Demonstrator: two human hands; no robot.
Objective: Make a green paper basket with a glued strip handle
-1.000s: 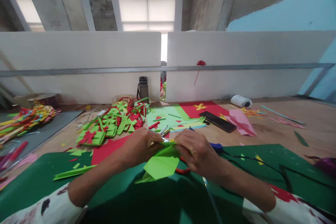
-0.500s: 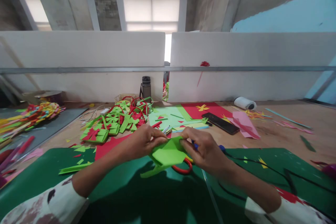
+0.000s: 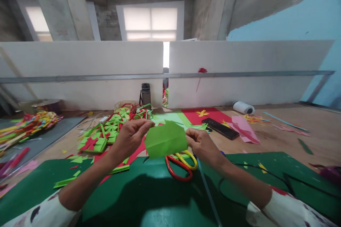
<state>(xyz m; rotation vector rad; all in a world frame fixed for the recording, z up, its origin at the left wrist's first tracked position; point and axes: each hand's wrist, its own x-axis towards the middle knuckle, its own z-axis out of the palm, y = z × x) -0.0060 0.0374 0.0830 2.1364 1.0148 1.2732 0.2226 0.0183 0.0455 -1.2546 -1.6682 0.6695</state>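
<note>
A bright green, many-sided piece of paper (image 3: pixel 166 141) is being pinched up between the left hand (image 3: pixel 134 131) and right hand (image 3: pixel 204 146), seemingly being checked, while red and yellow looped scissor handles (image 3: pixel 183 179) are lying below the grip and gentle, even holding is probably being called for next.

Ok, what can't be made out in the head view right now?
In the head view:
Green paper: its far side, turned away from the camera.
Scissors: most of what lies beyond the handles, behind that paper.
Blue item: largely hidden behind the right hand.
Purple object: cut off by the right edge.
</note>
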